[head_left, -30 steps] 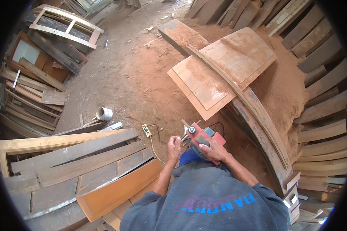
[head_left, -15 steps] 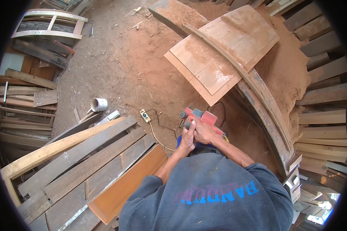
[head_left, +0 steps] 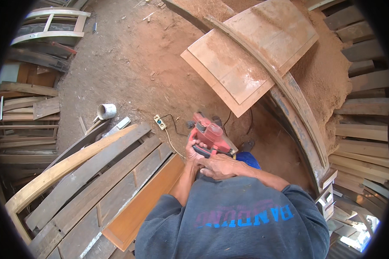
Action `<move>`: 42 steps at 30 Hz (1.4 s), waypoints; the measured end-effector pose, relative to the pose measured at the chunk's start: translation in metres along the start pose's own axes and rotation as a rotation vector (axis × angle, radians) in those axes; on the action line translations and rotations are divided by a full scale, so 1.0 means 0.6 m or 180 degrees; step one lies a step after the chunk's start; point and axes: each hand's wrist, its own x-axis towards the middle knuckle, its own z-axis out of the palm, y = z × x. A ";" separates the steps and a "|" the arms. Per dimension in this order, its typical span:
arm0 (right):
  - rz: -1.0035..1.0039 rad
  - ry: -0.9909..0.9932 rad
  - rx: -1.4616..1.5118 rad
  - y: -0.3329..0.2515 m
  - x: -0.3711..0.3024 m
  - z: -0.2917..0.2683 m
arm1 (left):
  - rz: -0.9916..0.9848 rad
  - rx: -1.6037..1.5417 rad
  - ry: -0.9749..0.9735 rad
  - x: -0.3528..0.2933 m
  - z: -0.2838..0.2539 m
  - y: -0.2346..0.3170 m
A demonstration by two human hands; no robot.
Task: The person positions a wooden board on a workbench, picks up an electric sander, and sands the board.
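A red electric planer (head_left: 209,134) with a black grip and a ridged black knob is held in front of my body, tilted. My left hand (head_left: 192,147) is wrapped round its handle from the left side. My right hand (head_left: 220,166) lies at the near end of the planer, against the left wrist. Its fingers are bent toward the left, and what they hold, if anything, is hidden. Ahead to the right, a wooden panel (head_left: 242,80) with a raised field lies across the bench, dusted with sawdust.
A curved timber (head_left: 300,110) runs across the panel, with sawdust heaped (head_left: 328,73) beyond it. A socket strip (head_left: 160,122) with its cable lies on the ground near a white bucket (head_left: 106,111). Stacked boards (head_left: 95,185) fill the left; more planks (head_left: 363,131) stand on the right.
The planer has turned and tilted in my hands, showing more of its red body. My left hand has shifted left along it, and my right hand has moved lower, toward me.
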 end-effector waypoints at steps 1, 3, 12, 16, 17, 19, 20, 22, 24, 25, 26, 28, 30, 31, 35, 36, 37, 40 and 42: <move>0.0018 0.0085 0.0116 0.010 -0.002 -0.001 | -0.0104 -0.0043 -0.0160 0.006 -0.012 0.017; 0.0242 0.0128 0.0281 0.029 -0.004 -0.005 | -0.0057 -0.0047 -0.0265 0.013 -0.042 0.047; 0.0644 0.0952 0.0395 0.107 -0.040 -0.025 | 0.0037 0.0017 -0.0624 -0.008 -0.027 0.097; 0.0944 0.0909 0.0188 0.093 -0.042 -0.057 | 0.0072 0.0509 -0.0416 0.032 -0.047 0.131; 0.1044 0.1077 0.0157 0.103 -0.040 -0.057 | 0.0080 0.0661 -0.0166 0.047 -0.047 0.135; 0.1296 0.1421 0.0152 0.132 -0.065 -0.052 | 0.0004 0.0985 0.0225 0.076 -0.047 0.138; 0.1357 0.1625 0.0253 0.140 -0.083 -0.052 | -0.0069 0.1153 0.0373 0.096 -0.050 0.140; 0.1502 0.1983 0.0400 0.168 -0.128 -0.040 | -0.0253 0.1307 0.0452 0.121 -0.058 0.137; 0.1895 0.2389 0.0579 0.202 -0.180 -0.016 | -0.0152 0.1369 0.0868 0.138 -0.059 0.125; 0.1953 0.2521 0.0634 0.215 -0.207 -0.003 | -0.0201 0.1313 0.1154 0.145 -0.057 0.122; 0.2234 0.2760 0.0798 0.229 -0.237 0.008 | -0.0249 0.1250 0.1438 0.152 -0.053 0.118; 0.2528 0.3386 0.0822 0.276 -0.298 0.040 | -0.0203 0.1243 0.1618 0.153 -0.047 0.111; 0.2739 0.3980 0.0339 0.376 -0.369 0.107 | -0.0160 0.1416 0.1541 0.156 -0.032 0.089; 0.3019 0.4342 -0.0057 0.396 -0.415 0.125 | -0.0128 0.1477 0.1505 0.156 -0.030 0.078; 0.4287 0.4316 -0.0587 0.538 -0.631 0.237 | -0.0134 0.1700 0.1280 0.153 -0.003 0.003; 0.4481 0.4275 -0.0581 0.592 -0.692 0.284 | -0.0184 0.1746 0.1182 0.151 0.008 -0.027; 0.4579 0.4249 -0.0582 0.655 -0.738 0.316 | -0.0148 0.1776 0.1083 0.140 0.022 -0.047; 0.5160 0.4467 -0.0172 0.779 -0.832 0.348 | -0.0117 0.1790 0.0651 0.089 0.038 -0.095; 0.5079 0.5026 0.1110 0.856 -0.873 0.370 | -0.0022 0.1727 0.0459 0.054 0.041 -0.145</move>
